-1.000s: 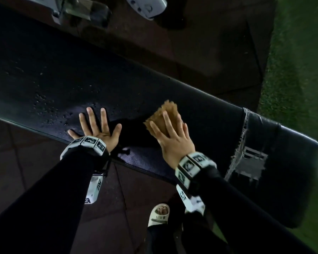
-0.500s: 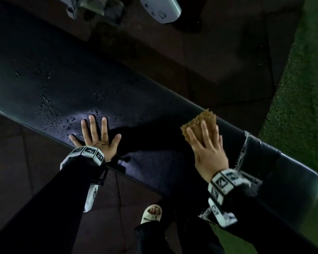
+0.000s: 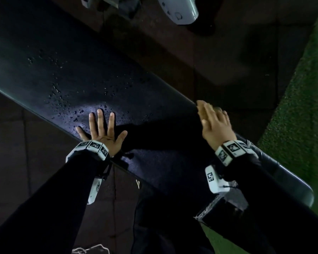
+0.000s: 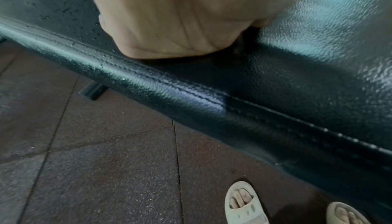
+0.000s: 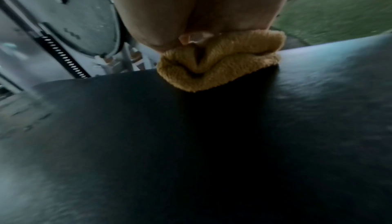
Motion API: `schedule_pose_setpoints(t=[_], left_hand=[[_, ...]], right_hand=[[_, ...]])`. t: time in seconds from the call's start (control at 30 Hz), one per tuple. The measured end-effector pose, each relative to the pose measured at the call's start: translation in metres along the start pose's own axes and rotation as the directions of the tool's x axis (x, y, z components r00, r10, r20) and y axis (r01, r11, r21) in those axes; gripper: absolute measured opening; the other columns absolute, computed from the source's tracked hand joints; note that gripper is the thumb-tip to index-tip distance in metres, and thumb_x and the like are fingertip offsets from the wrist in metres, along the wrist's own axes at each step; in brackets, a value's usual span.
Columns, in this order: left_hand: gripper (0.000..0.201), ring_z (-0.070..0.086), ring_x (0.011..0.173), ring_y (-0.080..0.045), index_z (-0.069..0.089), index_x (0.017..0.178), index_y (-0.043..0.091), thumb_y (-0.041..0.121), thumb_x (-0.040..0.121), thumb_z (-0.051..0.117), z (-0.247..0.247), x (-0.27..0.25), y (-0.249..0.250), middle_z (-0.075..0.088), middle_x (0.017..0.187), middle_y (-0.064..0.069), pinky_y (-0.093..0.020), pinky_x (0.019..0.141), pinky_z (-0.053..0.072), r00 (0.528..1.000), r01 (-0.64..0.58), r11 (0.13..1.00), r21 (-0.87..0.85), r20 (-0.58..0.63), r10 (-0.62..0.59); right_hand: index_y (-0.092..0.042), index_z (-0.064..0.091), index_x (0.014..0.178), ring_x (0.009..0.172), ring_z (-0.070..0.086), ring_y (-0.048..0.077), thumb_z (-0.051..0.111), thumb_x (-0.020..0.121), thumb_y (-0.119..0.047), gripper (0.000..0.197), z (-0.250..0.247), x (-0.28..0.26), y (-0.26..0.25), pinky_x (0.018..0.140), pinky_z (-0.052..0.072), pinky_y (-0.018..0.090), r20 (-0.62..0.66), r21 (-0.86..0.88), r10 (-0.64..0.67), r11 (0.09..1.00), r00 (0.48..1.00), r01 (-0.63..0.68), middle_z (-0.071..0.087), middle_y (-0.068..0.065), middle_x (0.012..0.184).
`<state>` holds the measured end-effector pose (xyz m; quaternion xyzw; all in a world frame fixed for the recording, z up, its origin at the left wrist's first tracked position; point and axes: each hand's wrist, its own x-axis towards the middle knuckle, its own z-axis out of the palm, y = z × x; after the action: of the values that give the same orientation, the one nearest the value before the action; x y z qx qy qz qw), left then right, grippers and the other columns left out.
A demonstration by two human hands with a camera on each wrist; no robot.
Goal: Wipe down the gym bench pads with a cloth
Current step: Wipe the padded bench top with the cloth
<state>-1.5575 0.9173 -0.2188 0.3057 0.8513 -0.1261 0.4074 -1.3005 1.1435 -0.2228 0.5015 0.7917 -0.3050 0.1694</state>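
The left hand (image 3: 101, 132) lies flat with fingers spread and straight on the near edge of the black bench pad (image 3: 62, 74), bracing rather than gripping anything. The right hand (image 3: 214, 123) is at the far edge of the pad, pressing a folded mustard-yellow cloth (image 5: 218, 66) down onto the vinyl. In the right wrist view the cloth bunches under the fingertips (image 5: 193, 38) right at the pad's far rim; from the head view the cloth is almost wholly hidden under the hand. Whether the fingers curl round the cloth or merely press it flat is hard to tell, though they look mostly straight.

As for progress, the stretch of pad between the two hands looks dark and free of beads, so it has probably been wiped. Water droplets (image 3: 59, 99) are scattered over the pad to the left of and beyond the left hand, so that part seems still to be done. At the right, the taped, torn section of pad (image 3: 250, 143) lies mostly under the right forearm, and its state cannot be judged. Beyond the bench a white machine housing (image 3: 178, 10) stands on dark rubber floor tiles (image 4: 106, 160), with green turf (image 3: 301, 107) to the right.
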Motion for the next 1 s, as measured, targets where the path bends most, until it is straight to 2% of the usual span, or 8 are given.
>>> schedule_pose_setpoints(t=[0.1,0.17,0.27,0.4,0.5,0.67,0.83,1.0], left_hand=[[0.071,-0.059,0.114,-0.012,-0.046,0.119,0.052,0.085,0.066,-0.012,-0.003,0.000,-0.001,-0.059,0.127,0.012,-0.054,0.089,-0.038,0.999,-0.010,1.000,0.003,0.039,0.010],[0.071,-0.059,0.114,-0.012,-0.049,0.116,0.052,0.086,0.064,-0.015,-0.006,-0.001,-0.002,-0.061,0.126,0.012,-0.051,0.084,-0.043,0.998,-0.021,1.000,-0.004,0.057,0.021],[0.071,-0.059,0.114,-0.013,-0.051,0.115,0.051,0.085,0.063,-0.017,-0.008,-0.002,-0.002,-0.063,0.125,0.012,-0.051,0.083,-0.043,0.996,-0.037,0.999,-0.021,0.083,0.038],[0.069,-0.062,0.110,-0.014,-0.056,0.108,0.049,0.083,0.064,-0.016,-0.011,-0.002,0.000,-0.066,0.121,0.011,-0.056,0.084,-0.040,0.995,-0.020,0.999,-0.025,0.101,0.023],[0.068,-0.064,0.106,-0.014,-0.057,0.107,0.047,0.080,0.072,-0.009,-0.013,-0.002,0.000,-0.067,0.118,0.010,-0.057,0.084,-0.039,0.992,-0.030,0.999,-0.027,0.121,0.033],[0.068,-0.064,0.105,-0.015,-0.056,0.109,0.045,0.077,0.077,-0.005,-0.015,-0.003,-0.002,-0.066,0.119,0.009,-0.057,0.084,-0.039,0.990,-0.049,0.999,-0.021,0.129,0.051],[0.069,-0.064,0.106,-0.016,-0.057,0.109,0.045,0.078,0.072,-0.009,-0.014,-0.002,-0.004,-0.067,0.118,0.010,-0.056,0.082,-0.042,0.990,-0.061,0.997,-0.039,0.124,0.066],[0.070,-0.062,0.110,-0.018,-0.058,0.109,0.044,0.079,0.066,-0.016,-0.012,-0.002,-0.004,-0.067,0.118,0.009,-0.056,0.077,-0.046,0.990,-0.065,0.997,-0.045,0.119,0.070]], right_hand=[[-0.023,0.028,0.143,0.132,0.031,0.035,0.038,0.096,-0.029,0.048,-0.010,-0.013,0.024,0.112,0.020,0.047,-0.048,0.015,0.150,0.989,0.988,-0.150,0.039,0.015,0.142],[-0.019,0.032,0.142,0.127,0.034,0.038,0.039,0.097,-0.027,0.046,-0.013,-0.019,0.028,0.108,0.024,0.047,-0.053,0.025,0.183,0.983,0.982,-0.182,0.041,0.018,0.138],[-0.023,0.032,0.142,0.127,0.033,0.038,0.037,0.098,-0.026,0.044,-0.017,-0.014,0.016,0.107,0.025,0.045,-0.009,0.055,0.202,0.978,0.979,-0.201,0.040,0.015,0.139],[-0.026,0.030,0.143,0.126,0.035,0.035,0.035,0.099,-0.029,0.045,-0.020,0.011,-0.029,0.105,0.028,0.044,0.028,0.081,0.109,0.991,0.994,-0.111,0.040,0.012,0.139],[-0.026,0.030,0.143,0.123,0.038,0.035,0.034,0.099,-0.026,0.045,-0.016,0.041,-0.084,0.102,0.029,0.042,0.020,0.074,0.015,0.997,1.000,-0.016,0.041,0.011,0.138],[-0.029,0.022,0.146,0.126,0.037,0.036,0.031,0.100,-0.028,0.047,-0.015,0.083,-0.156,0.102,0.032,0.046,0.103,0.023,-0.055,0.998,0.993,0.053,0.036,0.012,0.141],[-0.034,0.022,0.145,0.127,0.038,0.031,0.036,0.099,-0.027,0.049,-0.016,0.073,-0.147,0.105,0.035,0.046,0.098,0.072,-0.098,0.993,0.990,0.091,0.037,0.006,0.141],[-0.032,0.019,0.147,0.129,0.034,0.032,0.037,0.099,-0.024,0.052,-0.012,0.041,-0.104,0.105,0.029,0.044,0.031,-0.011,-0.095,0.995,0.995,0.096,0.033,0.007,0.146]])
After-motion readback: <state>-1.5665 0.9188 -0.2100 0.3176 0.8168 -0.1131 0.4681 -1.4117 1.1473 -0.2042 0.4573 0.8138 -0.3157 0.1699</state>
